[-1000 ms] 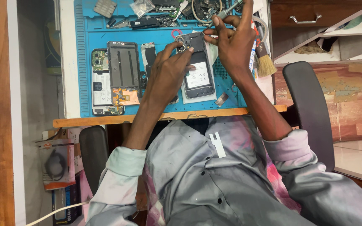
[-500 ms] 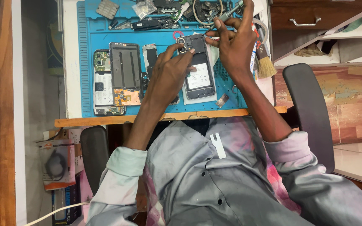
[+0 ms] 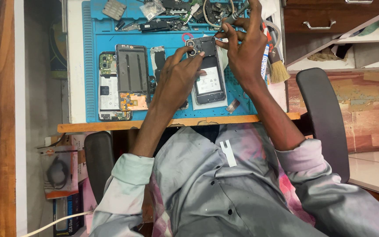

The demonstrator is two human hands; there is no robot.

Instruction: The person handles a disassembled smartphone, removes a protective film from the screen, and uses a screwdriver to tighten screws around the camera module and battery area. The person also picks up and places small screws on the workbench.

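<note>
An opened phone (image 3: 209, 72) lies back-side up on the blue work mat (image 3: 88, 39) at the middle of the desk (image 3: 176, 123), its rear cover off and the battery with its white label showing. The left hand (image 3: 176, 79) rests on the phone's upper part, fingertips pinched beside the round camera ring at the top corner; its grip is nearly closed on the phone's edge, steadying it. The right hand (image 3: 242, 52) is curled shut around a slim screwdriver (image 3: 233, 17), the tip aimed down at the phone's top edge.

To the left on the mat lie a second stripped phone body (image 3: 110, 85) with its circuit board bare and a dark rear cover panel (image 3: 132, 72) just beside it. Loose small parts and cables (image 3: 163, 17) crowd the mat's far edge; a brush (image 3: 278, 66) lies at the right.

Judging by this, the disassembly is well under way: the cover is off, yet the battery and inner frame are in place, so the screws at the top appear to be the work in hand
</note>
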